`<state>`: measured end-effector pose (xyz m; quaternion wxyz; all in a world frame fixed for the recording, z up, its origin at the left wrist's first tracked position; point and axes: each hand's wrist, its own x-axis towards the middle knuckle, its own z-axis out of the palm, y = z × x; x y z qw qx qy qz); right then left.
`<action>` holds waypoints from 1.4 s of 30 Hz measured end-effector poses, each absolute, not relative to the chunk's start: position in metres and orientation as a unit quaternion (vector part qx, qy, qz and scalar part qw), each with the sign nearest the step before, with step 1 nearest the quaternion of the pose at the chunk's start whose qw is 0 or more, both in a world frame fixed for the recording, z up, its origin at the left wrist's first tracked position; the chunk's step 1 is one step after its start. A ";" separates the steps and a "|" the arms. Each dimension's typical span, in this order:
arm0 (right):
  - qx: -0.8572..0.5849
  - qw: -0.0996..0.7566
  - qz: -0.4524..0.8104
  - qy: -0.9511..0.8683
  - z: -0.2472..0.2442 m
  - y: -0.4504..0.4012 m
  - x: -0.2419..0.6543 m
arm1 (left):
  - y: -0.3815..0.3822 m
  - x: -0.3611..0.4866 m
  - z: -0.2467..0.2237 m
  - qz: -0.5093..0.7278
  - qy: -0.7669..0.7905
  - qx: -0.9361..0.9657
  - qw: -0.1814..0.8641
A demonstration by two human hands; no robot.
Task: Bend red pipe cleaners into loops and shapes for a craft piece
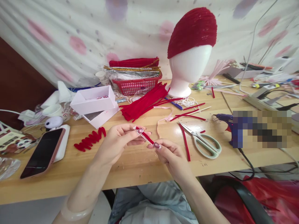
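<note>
A short red pipe cleaner (148,138) is stretched between my two hands above the table's front part. My left hand (125,137) pinches its upper left end, and my right hand (169,152) pinches the lower right end. A pale narrow strip lies along its underside; it looks like part of the pink tape measure (159,119), which runs down behind my fingers. Right of my right hand lie a single red pipe cleaner (185,142) and scissors (206,144) with pale green handles, blades apart. Left of my left hand is a zigzag row of bent red pipe cleaners (90,140).
A bundle of red pipe cleaners (143,104) lies before a red basket (137,86). Behind stands a white foam head (190,67) with a red covering (193,32). A glue gun (225,119) is at right, a phone (44,152) at left, near a white box (93,101).
</note>
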<state>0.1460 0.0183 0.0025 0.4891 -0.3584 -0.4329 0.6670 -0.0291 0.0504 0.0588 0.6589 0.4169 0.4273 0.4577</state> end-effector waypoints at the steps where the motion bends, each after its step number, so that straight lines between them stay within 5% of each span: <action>1: -0.362 0.496 0.659 -0.434 0.002 0.018 0.146 | 0.051 -0.029 0.057 0.458 0.419 0.409 0.669; 27: -0.453 0.519 0.524 -0.501 -0.002 0.017 0.150 | 0.043 -0.008 0.053 0.496 0.454 0.471 0.571; 37: -0.520 0.498 0.350 -0.600 -0.003 0.018 0.159 | 0.018 0.000 0.055 0.441 0.449 0.740 0.236; 42: -0.585 0.471 0.131 -0.647 -0.005 0.024 0.189 | 0.037 -0.014 0.053 0.399 0.499 0.716 0.281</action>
